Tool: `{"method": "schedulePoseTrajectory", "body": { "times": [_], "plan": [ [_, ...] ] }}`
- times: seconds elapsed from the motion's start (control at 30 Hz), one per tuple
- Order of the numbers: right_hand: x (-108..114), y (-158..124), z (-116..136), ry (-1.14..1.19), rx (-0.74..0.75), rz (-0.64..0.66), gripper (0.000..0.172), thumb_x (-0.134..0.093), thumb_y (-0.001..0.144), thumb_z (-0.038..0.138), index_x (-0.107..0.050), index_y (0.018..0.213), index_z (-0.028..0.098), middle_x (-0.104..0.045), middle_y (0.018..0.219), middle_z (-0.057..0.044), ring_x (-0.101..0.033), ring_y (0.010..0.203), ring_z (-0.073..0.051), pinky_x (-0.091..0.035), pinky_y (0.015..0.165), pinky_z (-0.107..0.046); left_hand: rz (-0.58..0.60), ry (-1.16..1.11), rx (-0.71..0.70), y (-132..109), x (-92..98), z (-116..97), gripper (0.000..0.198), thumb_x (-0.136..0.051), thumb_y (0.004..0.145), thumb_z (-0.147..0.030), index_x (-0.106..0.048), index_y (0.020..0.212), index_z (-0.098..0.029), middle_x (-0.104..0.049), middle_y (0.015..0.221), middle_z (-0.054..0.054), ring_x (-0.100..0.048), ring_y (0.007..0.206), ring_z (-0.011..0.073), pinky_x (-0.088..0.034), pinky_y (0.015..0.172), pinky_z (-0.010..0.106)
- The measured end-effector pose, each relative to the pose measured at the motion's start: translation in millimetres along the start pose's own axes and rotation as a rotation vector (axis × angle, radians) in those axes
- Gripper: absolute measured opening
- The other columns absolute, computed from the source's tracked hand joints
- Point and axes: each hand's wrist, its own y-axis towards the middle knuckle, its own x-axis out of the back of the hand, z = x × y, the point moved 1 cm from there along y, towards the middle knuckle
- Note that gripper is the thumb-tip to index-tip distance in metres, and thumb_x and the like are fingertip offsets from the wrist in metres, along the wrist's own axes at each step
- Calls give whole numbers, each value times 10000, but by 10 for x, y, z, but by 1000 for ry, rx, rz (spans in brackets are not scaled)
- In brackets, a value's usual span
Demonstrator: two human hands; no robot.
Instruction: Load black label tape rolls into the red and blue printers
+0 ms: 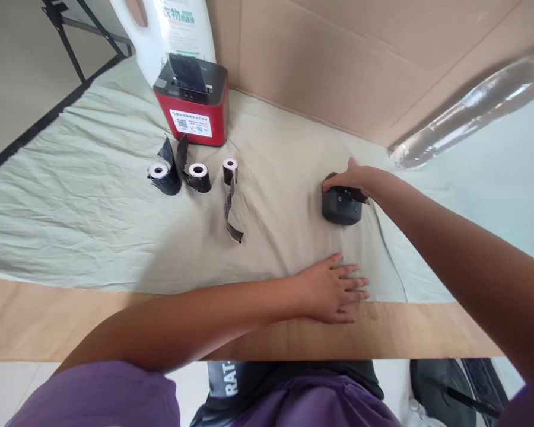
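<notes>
Toward the right of the cloth-covered bench, a small black machine stands under the right hand, its fingers across the top — whether that grip is closed I cannot tell — while the left hand lies flat and spread nearby, holding nothing. The step in hand looks like working at the machine's top, where a dark strip shows; the next move seems to call for steady fingers there, well apart from the three paper rolls and red printer.
</notes>
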Motion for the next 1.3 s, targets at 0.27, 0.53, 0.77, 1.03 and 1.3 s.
{"method": "schedulePoseTrajectory", "body": {
  "times": [0.27,0.53,0.77,1.03,1.3],
  "plan": [
    [-3,22,39,3,-20,-22,1101,-885,487,472,-391,1425,178,-597,1148,-218,-607,995,-402,-551,686,-544,-49,-4,4,33,-57,3,588,-414,955,-518,-465,1470,-240,-345,1593,14,-244,1507,290,-81,1226,602],
    [-63,85,-21,61,13,-62,1087,-858,513,464,-376,1442,169,-571,1213,-227,-614,1013,-390,-555,674,-499,-72,-9,-9,34,-47,6,565,-437,942,-517,-503,1444,-267,-393,1570,26,-273,1494,313,-61,1215,627],
    [-75,-10,-8,96,-15,-74,1242,-866,512,414,-214,1540,164,-536,1255,-235,-593,1040,-386,-556,674,-481,-49,13,-5,29,-43,-5,569,-411,950,-511,-493,1452,-254,-368,1583,30,-268,1494,316,-11,1209,640],
    [-44,1,-10,74,65,-102,1169,-881,517,431,-308,1493,136,-561,1215,-217,-578,1072,-377,-565,728,-478,-71,27,-6,42,-71,7,553,-424,944,-510,-515,1435,-271,-394,1571,31,-286,1485,330,-38,1204,652],
    [-73,-46,-44,70,35,-129,1326,-875,527,457,-108,1583,224,-337,1451,-248,-457,1239,-452,-545,801,-571,-41,-17,2,-22,6,-14,569,-409,968,-500,-461,1470,-238,-354,1589,37,-243,1505,313,-22,1205,653]
  ]
}}
